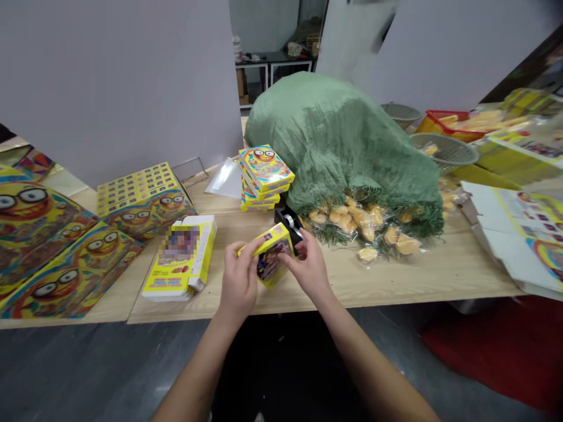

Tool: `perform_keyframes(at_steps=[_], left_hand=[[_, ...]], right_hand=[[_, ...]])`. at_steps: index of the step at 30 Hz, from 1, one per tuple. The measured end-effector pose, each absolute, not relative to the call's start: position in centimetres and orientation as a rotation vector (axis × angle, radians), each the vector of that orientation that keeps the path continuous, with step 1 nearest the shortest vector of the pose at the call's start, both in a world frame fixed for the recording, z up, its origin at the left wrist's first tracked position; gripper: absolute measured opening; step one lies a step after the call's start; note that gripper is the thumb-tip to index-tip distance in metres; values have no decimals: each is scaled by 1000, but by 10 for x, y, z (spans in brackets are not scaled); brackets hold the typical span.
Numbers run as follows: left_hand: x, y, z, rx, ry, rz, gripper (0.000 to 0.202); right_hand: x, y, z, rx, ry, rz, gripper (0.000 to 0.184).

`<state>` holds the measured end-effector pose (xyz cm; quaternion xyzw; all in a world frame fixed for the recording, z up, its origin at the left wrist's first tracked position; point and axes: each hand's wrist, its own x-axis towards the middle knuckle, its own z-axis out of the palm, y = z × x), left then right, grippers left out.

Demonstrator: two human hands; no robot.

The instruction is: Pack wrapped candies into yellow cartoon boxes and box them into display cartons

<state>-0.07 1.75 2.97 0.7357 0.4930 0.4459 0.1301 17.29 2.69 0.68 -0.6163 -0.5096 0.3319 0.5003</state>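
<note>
Both hands grip one small yellow box (271, 256) above the front edge of the wooden table (396, 281). My left hand (240, 275) pinches its left end, fingers curled around it. My right hand (309, 266) closes on its right side. Just behind the box stands a black tape dispenser (289, 224). To the left lies a pile of flat yellow cartons (182, 258). A stack of closed yellow boxes (264, 176) rises behind the dispenser.
A large green mesh sack (338, 140) spills wrapped yellow pieces (367, 228) onto the table. Big printed display boxes (65, 246) fill the left. Flat printed sheets (523, 234), mesh baskets (444, 149) and a red basket (444, 123) sit on the right.
</note>
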Motion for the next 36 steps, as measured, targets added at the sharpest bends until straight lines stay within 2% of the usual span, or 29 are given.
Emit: perform_keyframes(at_steps=[2, 4, 6, 8, 10, 13, 15, 17, 19, 22, 26, 29, 33, 36], left_hand=[[-10, 15, 22, 1899, 1418, 1393, 30], [-19, 12, 13, 1748, 1438, 1408, 28], [-25, 12, 4, 1701, 1518, 1445, 30], [-24, 13, -3, 1674, 1557, 1461, 33], [-20, 15, -10, 1741, 1503, 1299, 35], [-13, 16, -25, 2112, 1352, 814, 37], [-8, 16, -33, 2329, 1351, 689, 34], [6, 13, -36, 2422, 1364, 735, 28], [36, 9, -30, 2436, 1249, 755, 24], [113, 7, -16, 2435, 941, 592, 22], [220, 28, -19, 2570, 941, 365, 30], [258, 48, -36, 2619, 1012, 289, 35], [245, 50, -51, 2691, 948, 206, 25], [210, 43, -45, 2733, 921, 146, 24]], right_hand=[[186, 27, 0, -1445, -1410, 746, 67], [192, 20, -3, -1355, -1610, 708, 46], [185, 7, -7, -1381, -1780, 486, 31], [169, -6, -17, -1427, -1928, 203, 27], [157, -16, -30, -1343, -2105, 157, 26], [182, -19, -45, -1324, -2090, 228, 22], [236, -12, -47, -1530, -1884, 142, 27], [311, -2, -45, -1713, -1719, 21, 48], [384, 7, -44, -2120, -1553, -217, 59], [450, 13, -50, -2409, -1626, -178, 59], [441, -3, -68, -2416, -1717, -104, 49], [414, -27, -81, -2309, -1740, -101, 48], [409, -47, -83, -2192, -1553, -126, 35], [420, -40, -76, -2107, -1666, 25, 42]])
